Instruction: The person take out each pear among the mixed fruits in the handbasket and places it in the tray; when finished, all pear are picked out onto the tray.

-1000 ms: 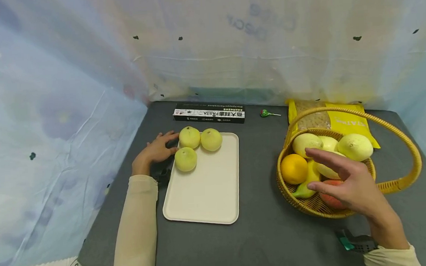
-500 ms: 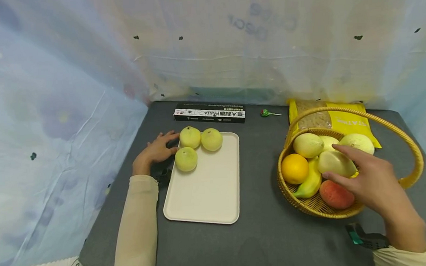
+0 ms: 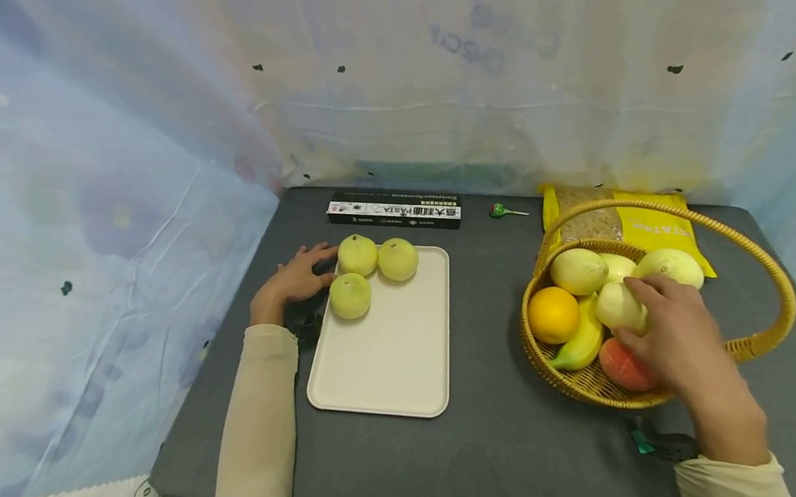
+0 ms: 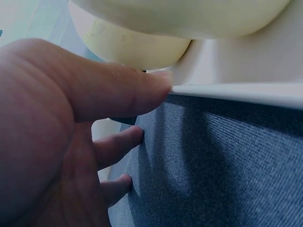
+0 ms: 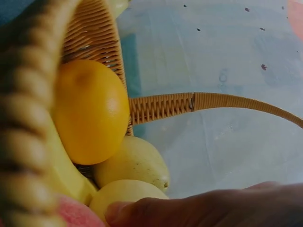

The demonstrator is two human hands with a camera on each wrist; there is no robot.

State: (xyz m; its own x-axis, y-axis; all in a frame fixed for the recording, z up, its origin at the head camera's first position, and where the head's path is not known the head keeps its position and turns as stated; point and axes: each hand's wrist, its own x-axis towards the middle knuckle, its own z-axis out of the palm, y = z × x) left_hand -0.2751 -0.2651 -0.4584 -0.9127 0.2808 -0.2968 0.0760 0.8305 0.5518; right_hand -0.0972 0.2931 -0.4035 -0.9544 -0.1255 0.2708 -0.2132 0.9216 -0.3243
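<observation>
A basket point(image 3: 542, 369) at the right holds an orange point(image 3: 553, 315), a banana point(image 3: 581, 337), a peach point(image 3: 626, 365) and several pale yellow fruits. My right hand point(image 3: 680, 338) holds one pale yellow fruit point(image 3: 617, 307) between thumb and fingers; the right wrist view shows the thumb on its side. On the upper left of the cream tray point(image 3: 388, 371) sit three round pale green-yellow fruits point(image 3: 349, 295). My left hand point(image 3: 295, 276) rests at the tray's left edge, thumb touching the rim, fingers spread on the grey cloth.
A black pasta box point(image 3: 393, 210) lies behind the tray. To its right is a green lollipop point(image 3: 500, 210). Behind the basket lies a yellow pasta bag point(image 3: 666, 224). The basket's handle point(image 3: 747, 246) arches up to the right. Patterned curtains hang at the back and sides.
My right hand first drew back to the right over the basket, then came in leftward, its fingers and thumb closing on the pale yellow fruit. The left hand stayed at the tray edge.
</observation>
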